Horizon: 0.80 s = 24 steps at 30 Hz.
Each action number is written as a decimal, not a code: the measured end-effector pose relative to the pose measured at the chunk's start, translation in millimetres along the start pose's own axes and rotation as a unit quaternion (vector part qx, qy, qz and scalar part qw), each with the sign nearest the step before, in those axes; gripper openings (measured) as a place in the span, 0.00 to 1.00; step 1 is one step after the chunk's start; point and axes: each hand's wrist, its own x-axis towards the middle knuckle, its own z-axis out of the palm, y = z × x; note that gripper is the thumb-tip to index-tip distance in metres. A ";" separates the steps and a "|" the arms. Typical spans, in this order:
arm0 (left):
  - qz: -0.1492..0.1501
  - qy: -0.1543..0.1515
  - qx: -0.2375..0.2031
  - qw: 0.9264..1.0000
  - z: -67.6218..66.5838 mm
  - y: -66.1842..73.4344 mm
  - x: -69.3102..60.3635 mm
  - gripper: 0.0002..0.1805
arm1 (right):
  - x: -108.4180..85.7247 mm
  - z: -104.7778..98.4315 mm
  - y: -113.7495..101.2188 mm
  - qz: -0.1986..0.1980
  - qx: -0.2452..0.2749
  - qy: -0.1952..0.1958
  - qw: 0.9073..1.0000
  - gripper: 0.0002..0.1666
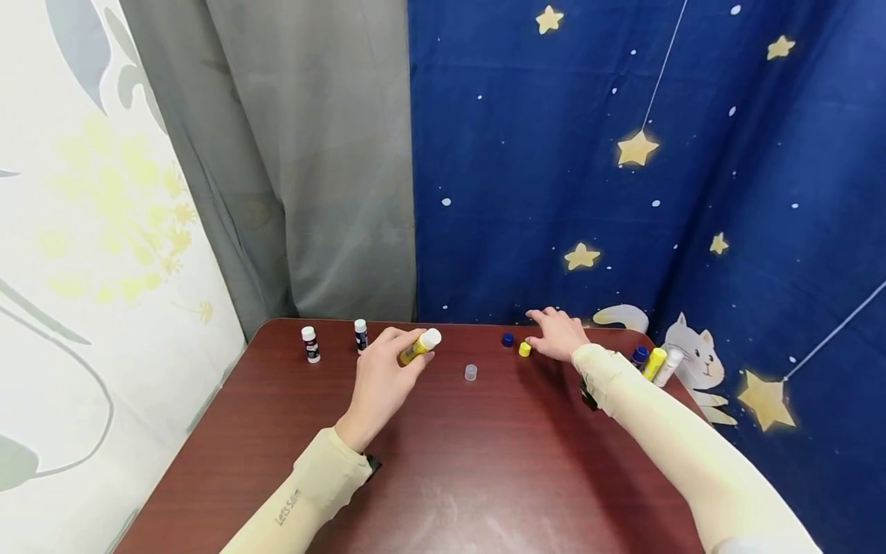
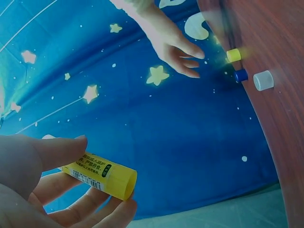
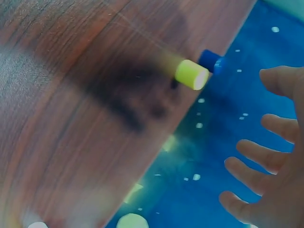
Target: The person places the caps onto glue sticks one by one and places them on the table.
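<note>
My left hand (image 1: 383, 377) grips a yellow glue stick (image 1: 413, 350) with a white end, above the table; in the left wrist view the thumb and fingers of the left hand (image 2: 61, 185) lie round its labelled yellow tube (image 2: 102, 175). Near a yellow cap (image 1: 524, 349) and a dark blue cap (image 1: 508, 339), my right hand (image 1: 557, 335) hovers with nothing in it. The right wrist view has its fingers spread (image 3: 270, 147), apart from the yellow cap (image 3: 192, 74) and blue cap (image 3: 211, 61). A translucent cap (image 1: 471, 372) stands between the hands.
Two dark-labelled sticks with white tops, one at the left (image 1: 311, 345) and one beside my left hand (image 1: 361, 335), stand upright. Beyond my right forearm are a blue-capped stick (image 1: 639, 356), a yellow stick (image 1: 654, 364) and a white stick (image 1: 667, 368). Curtains (image 1: 512, 169) hang behind the table (image 1: 450, 477).
</note>
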 end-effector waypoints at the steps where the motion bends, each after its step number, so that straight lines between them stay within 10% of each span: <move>1: 0.000 0.000 0.001 1.000 0.1 0.0 -0.5 0.22 | 2.5 3.7 0.1 0.002 0.003 -0.004 1.000 0.37; 24: 0.020 0.020 0.053 0.998 -5.2 -11.6 -4.1 0.23 | 27.8 56.7 5.5 0.017 0.023 -0.022 0.999 0.17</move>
